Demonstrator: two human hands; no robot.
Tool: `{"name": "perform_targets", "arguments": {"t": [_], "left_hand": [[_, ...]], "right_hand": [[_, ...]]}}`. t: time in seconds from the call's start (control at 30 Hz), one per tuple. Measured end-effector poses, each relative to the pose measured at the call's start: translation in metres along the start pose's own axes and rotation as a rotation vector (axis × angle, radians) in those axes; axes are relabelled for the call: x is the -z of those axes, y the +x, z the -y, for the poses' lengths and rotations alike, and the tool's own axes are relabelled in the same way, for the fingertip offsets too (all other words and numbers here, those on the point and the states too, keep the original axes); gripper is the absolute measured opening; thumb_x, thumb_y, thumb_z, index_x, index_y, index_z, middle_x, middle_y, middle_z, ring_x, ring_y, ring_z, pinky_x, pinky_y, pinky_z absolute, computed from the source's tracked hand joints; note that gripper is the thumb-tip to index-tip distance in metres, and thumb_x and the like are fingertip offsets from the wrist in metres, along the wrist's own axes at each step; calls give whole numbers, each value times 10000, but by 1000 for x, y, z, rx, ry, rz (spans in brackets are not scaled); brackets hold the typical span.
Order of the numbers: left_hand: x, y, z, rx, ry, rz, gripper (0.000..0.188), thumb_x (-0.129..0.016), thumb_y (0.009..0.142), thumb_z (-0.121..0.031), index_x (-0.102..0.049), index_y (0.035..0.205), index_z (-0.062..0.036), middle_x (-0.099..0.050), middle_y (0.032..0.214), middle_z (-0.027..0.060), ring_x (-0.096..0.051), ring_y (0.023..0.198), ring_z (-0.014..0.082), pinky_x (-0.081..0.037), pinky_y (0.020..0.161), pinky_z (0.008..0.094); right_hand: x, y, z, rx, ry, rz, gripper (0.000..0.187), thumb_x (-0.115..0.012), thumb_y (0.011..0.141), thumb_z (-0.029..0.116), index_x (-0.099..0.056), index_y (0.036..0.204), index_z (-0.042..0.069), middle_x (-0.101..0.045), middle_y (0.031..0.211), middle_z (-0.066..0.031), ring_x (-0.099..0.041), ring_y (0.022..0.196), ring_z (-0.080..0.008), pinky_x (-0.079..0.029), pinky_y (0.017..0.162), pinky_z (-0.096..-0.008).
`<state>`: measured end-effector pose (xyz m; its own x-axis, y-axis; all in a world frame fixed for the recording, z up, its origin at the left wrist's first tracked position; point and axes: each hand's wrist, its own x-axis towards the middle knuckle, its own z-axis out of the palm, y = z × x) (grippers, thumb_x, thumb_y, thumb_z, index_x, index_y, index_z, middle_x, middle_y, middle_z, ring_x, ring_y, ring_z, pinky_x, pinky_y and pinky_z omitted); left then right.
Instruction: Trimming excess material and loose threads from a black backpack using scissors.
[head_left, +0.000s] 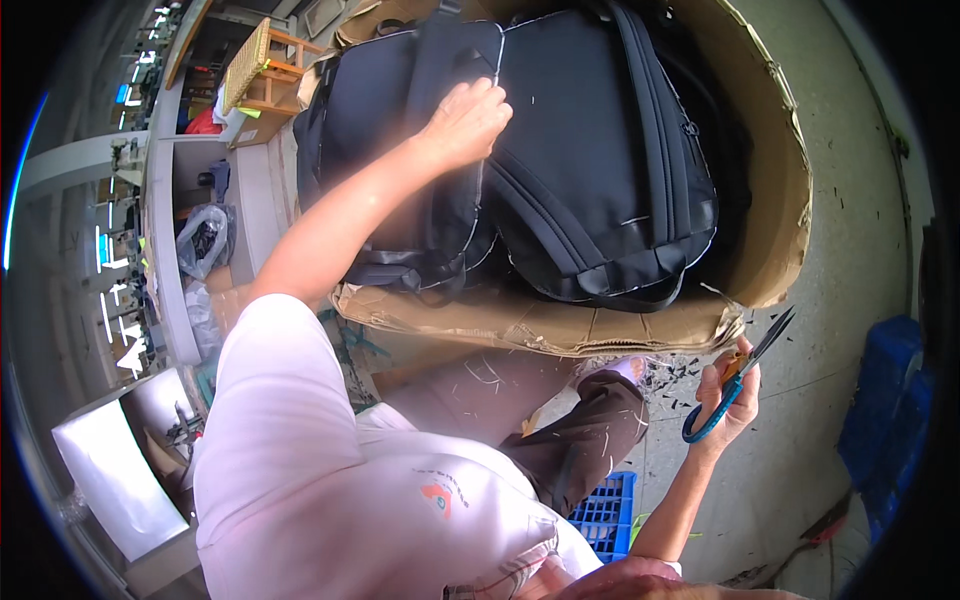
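The left arm is stretched far forward, and the left hand [468, 122] is laid with bent fingers on the edge of a black backpack [400, 140], which seems to be pinched at its seam. This backpack is kept beside a second black backpack [610, 150] inside a large torn cardboard box [770, 170]. The right hand [728, 395] is held low at the near right, its fingers closed around blue-handled thread snips [745, 375], whose blades are pointed up.
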<state>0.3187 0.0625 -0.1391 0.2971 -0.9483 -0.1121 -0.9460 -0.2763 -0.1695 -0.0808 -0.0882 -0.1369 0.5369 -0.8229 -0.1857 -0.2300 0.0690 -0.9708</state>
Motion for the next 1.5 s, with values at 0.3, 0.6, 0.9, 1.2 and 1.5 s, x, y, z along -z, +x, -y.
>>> {"name": "perform_targets", "arguments": {"t": [0.3,0.6,0.9,1.2,1.5], "left_hand": [[-2,-10,33,-141,-152,12,48,-538,675,-9,-559,678,-52,-521,701,68,-517,761,245,-454,676,334],[13,-17,39,158,-611,143,223,-646,695,-196,-548,603,-19,-568,765,99,-525,746,187,-418,665,317],[-33,71,116,293,-311,74,873,-733,510,-543,-451,1147,-17,-532,1144,176,-469,1120,318,-288,943,512],[-52,65,140,226,-364,349,1037,-681,463,-669,-408,1291,-108,-455,1277,153,-366,1240,280,-192,1008,526],[104,-11,100,-96,-1221,-14,185,-656,769,-89,-622,935,-15,-634,815,-4,-565,736,64,-452,688,200]], "right_hand": [[20,-142,-34,-171,-111,-343,476,-600,741,-46,-486,1198,29,-476,745,37,-419,565,-17,-331,487,-139],[2,-240,-32,-379,-181,-553,436,-640,763,31,-499,1175,43,-447,689,53,-383,500,-4,-287,417,-143],[-16,-249,-10,-257,-283,-457,478,-658,739,12,-488,1186,-3,-500,777,41,-442,661,-33,-370,600,-156],[-41,-225,12,-234,-300,-339,482,-650,736,-4,-506,1195,31,-473,761,59,-445,699,-27,-363,651,-154],[-97,-154,60,148,-339,-112,544,-751,664,127,-516,1148,47,-546,784,-35,-495,646,-103,-426,585,-218]]}}
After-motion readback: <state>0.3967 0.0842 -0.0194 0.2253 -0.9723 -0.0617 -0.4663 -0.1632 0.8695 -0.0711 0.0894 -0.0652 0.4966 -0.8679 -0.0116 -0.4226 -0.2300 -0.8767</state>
